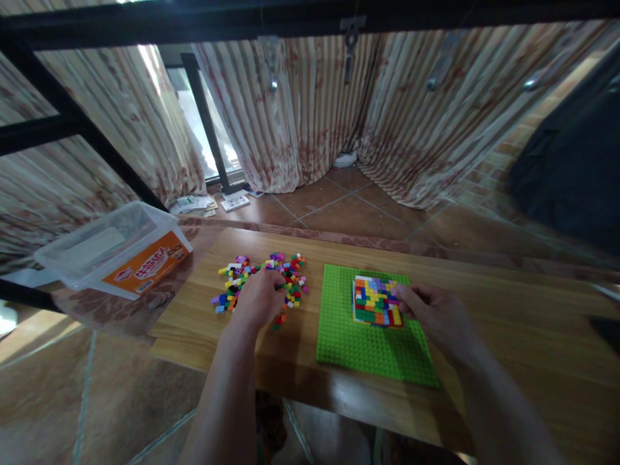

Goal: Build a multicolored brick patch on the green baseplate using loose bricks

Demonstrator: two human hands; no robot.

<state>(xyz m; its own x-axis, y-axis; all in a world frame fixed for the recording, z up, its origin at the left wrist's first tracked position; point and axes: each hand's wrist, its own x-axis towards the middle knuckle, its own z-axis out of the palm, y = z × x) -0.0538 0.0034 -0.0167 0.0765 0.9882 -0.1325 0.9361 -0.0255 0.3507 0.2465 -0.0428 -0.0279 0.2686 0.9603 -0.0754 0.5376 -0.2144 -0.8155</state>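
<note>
The block of many-coloured bricks (375, 302) sat on the upper middle part of the green baseplate (334, 323), and whether its underside was pressed onto the studs could not be told. The right hand (436, 316) was at the block's right side, its fingertips touching that edge; whether they were clamped on it or on one small piece there could not be told. A sideways push from those fingers would have been the likeliest cause of trouble: it might have pried up bricks along that edge, or skewed the block if it was only loosely seated. The baseplate might also have slid with such a push, since nothing visible held it to the wooden table (290, 374). Left of the baseplate, with a strip of wood between, lay the loose bricks (292, 292), and the left hand (259, 297) was curled down over them, fingertips close together; whether they pinched a brick could not be made out. A hasty sweep there could have scattered small pieces, and a tiny one could have slipped from the fingertips. The baseplate's near side lay close to the table's front edge, so a knock toward the person risked the drop to the floor (329, 200). To the right, the wood ran on well past the baseplate, giving that arm room; to the left, beyond the table's end, stood the clear plastic box (148, 265).
</note>
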